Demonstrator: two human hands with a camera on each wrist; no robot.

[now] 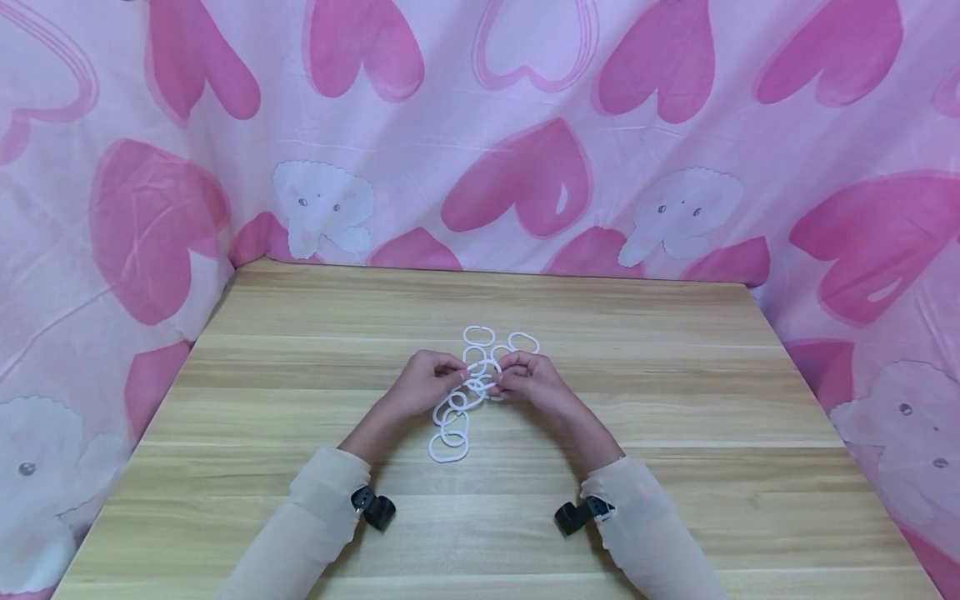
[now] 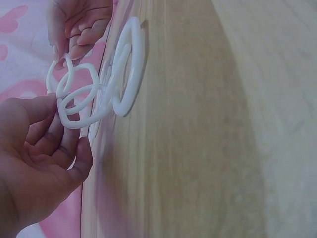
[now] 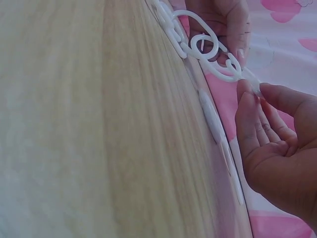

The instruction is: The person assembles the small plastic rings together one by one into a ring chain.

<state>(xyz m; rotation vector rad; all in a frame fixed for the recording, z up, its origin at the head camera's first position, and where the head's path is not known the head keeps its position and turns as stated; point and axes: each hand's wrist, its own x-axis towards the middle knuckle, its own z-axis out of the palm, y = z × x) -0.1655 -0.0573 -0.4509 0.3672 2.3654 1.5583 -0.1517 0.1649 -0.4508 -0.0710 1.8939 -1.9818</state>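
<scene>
A chain of white plastic oval links (image 1: 448,460) trails over the wooden table toward the front, its upper end raised between the two hands. My left hand (image 1: 427,383) pinches one link (image 2: 79,125) between thumb and fingertips. Opposite it, my right hand (image 1: 534,383) pinches another link (image 2: 48,79) at the upper end. The held links overlap and hook through one another in the left wrist view. Seen from the right wrist, thumb and forefinger of the right hand (image 3: 282,144) meet on a link, partly hiding it.
Just behind the hands lie more white links, one at the back (image 1: 478,346) and one to the right (image 1: 535,348). The wooden table (image 1: 675,500) is bounded by a pink heart-patterned cloth (image 1: 420,167) at the back and both sides.
</scene>
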